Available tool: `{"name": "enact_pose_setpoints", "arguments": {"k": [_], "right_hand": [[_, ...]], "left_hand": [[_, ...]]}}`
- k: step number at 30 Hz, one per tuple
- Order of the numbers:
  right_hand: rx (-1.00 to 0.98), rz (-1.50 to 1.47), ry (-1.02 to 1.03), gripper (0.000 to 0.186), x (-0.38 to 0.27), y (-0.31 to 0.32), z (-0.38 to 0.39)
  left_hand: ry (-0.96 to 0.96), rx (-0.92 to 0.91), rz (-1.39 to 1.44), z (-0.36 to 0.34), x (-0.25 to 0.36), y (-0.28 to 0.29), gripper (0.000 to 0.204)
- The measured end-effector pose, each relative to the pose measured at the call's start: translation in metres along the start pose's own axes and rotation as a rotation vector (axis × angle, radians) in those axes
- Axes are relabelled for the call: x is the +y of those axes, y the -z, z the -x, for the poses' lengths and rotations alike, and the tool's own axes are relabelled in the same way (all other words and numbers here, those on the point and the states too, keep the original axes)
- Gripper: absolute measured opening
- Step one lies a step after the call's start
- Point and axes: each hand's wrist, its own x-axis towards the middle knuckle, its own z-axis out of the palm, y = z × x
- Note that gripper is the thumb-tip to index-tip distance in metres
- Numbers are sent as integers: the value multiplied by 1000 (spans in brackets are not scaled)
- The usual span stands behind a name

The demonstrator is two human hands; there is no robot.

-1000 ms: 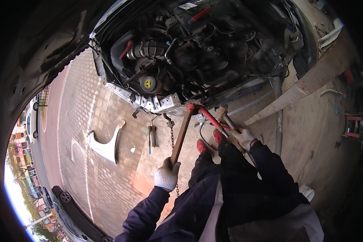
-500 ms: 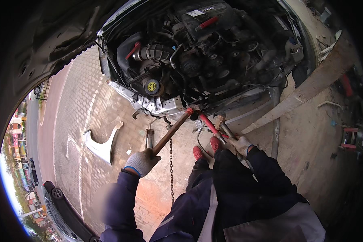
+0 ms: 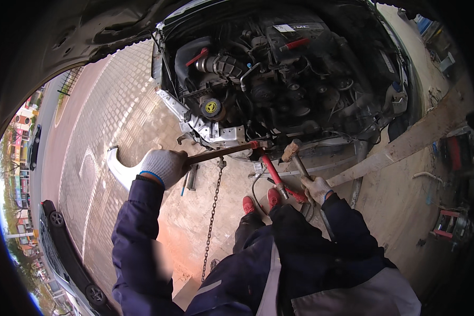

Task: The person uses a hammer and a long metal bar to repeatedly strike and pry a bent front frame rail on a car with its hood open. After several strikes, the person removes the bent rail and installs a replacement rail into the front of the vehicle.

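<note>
My left hand (image 3: 165, 167), in a white knit glove, is closed round the end of a long brown wooden handle (image 3: 216, 153). Red shows at the handle's far end, against the car's stripped front; the dark metal beyond it is hard to make out. My right hand (image 3: 316, 188), also gloved, grips a hammer (image 3: 302, 167) by its shaft, the worn head up toward the car. Between my hands a red bar with a metal end (image 3: 272, 171) slants down from the car front. The bent silver front panel (image 3: 216, 134) is nearest the wooden handle's tip.
The open engine bay (image 3: 279, 79) fills the far side, under a raised hood (image 3: 95, 31). A chain (image 3: 211, 221) runs along the ground by my legs. A white fender (image 3: 122, 171) lies left. A long rusty beam (image 3: 395, 152) slants at right, near a red stand (image 3: 447, 224).
My left hand has moved up and left, swinging the wooden handle closer to level. The hammer head in my right hand sits slightly higher. The whole view has shifted a little.
</note>
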Motion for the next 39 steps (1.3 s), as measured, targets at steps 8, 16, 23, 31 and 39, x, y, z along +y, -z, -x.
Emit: {"name": "enact_pose_setpoints", "arguments": {"k": [8,16,23,31,39], "right_hand": [[1,-29,97,44,-74,1,-11],[-53,21,289,43,-145,-21,-9],[-24,-44,139,48,-127,-30,-11],[15,7,-31,45,-72,-14,-16],[63,-317,-110,54,-127,9,-75]], "left_hand": [[21,29,-82,17,33,-3,31],[157,97,-41,-1,10,3,26],[77,296,-93,27,27,14,28],[448,9,392,109,54,-130,39],[839,-276,676,242,164,-294,45]]}}
